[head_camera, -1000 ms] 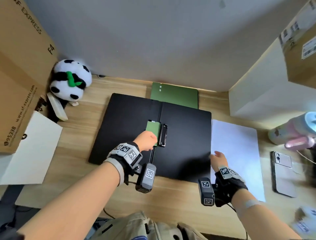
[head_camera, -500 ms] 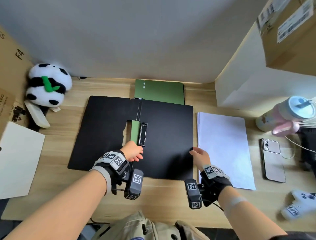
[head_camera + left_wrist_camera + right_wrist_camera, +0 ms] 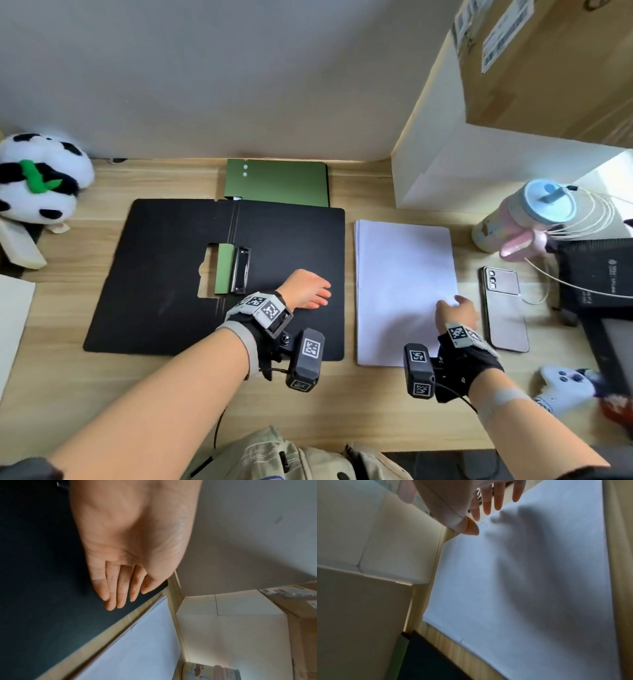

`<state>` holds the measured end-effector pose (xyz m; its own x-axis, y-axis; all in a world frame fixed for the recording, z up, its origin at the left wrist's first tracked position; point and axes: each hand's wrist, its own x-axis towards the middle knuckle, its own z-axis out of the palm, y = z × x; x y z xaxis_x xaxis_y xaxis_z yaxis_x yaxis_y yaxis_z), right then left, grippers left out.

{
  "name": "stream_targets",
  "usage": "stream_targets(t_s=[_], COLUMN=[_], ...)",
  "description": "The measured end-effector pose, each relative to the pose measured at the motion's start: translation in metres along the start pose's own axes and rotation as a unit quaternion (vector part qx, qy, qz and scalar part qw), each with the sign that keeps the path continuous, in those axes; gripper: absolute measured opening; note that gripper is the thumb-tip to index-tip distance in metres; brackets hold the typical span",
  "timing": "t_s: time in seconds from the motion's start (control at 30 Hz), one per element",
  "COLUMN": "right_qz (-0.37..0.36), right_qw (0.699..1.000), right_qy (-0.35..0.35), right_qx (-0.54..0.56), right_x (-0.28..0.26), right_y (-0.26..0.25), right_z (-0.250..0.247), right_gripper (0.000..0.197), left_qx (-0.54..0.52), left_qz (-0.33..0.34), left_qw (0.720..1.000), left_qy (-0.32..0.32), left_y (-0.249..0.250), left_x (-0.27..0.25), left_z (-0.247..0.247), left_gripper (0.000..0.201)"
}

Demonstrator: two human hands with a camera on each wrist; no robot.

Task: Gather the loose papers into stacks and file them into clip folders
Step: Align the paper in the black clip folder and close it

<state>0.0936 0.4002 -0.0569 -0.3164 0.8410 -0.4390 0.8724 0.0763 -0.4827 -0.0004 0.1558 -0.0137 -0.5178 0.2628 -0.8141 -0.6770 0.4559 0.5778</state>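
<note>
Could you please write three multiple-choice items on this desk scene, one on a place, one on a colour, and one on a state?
1. Where does the paper stack lie?
A. To the right of the black folder
B. Inside the black folder
C. Under the plush panda

2. What colour is the closed folder at the back of the desk?
A. Red
B. Green
C. White

3. How is the left hand now?
A. Gripping the clip
B. Pinching a sheet
C. Flat with straight fingers over the black folder

Answers:
1 A, the white stack sits on bare desk beside the folder's right edge.
2 B, its cover is plainly green.
3 C, the left wrist view shows straight fingers holding nothing.
</note>
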Motion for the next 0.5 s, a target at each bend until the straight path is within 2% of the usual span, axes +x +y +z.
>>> stream_targets(t_s=[0.07,0.2,0.27,0.33,0.4,0.5], right_qz=[0.004,-0.007,-0.016,-0.024,-0.023,-0.028], right_qw=[1.000,0.999,0.998,0.997,0.998,0.998], right_qy=[0.001,-0.027,-0.046,-0.060,-0.057,-0.062], right_qx=[-0.018,-0.034,-0.043,-0.028,-0.019,-0.016], right_x=[0.009,0.017,0.024,0.026,0.025,0.023], right_y=[0.009,0.018,0.024,0.029,0.032,0.034], right_z=[-0.007,-0.011,-0.005,-0.002,-0.003,-0.006], right_gripper=[0.037,0.014,0.005,0.014,0.012,0.016], left_qx=[-0.023,-0.057,-0.046,-0.040,-0.037,-0.033], left_qz=[-0.019,-0.055,-0.060,-0.052,-0.039,-0.038], left_qw=[0.999,0.996,0.996,0.997,0.998,0.998], left_qy=[-0.017,-0.044,-0.042,-0.028,-0.016,-0.028], left_y=[0.002,0.003,0.004,0.003,0.003,-0.002], left_x=[0.007,0.017,0.019,0.023,0.026,0.031], left_z=[0.017,0.043,0.051,0.059,0.063,0.069], left_gripper=[0.010,0.034,0.027,0.018,0.013,0.023])
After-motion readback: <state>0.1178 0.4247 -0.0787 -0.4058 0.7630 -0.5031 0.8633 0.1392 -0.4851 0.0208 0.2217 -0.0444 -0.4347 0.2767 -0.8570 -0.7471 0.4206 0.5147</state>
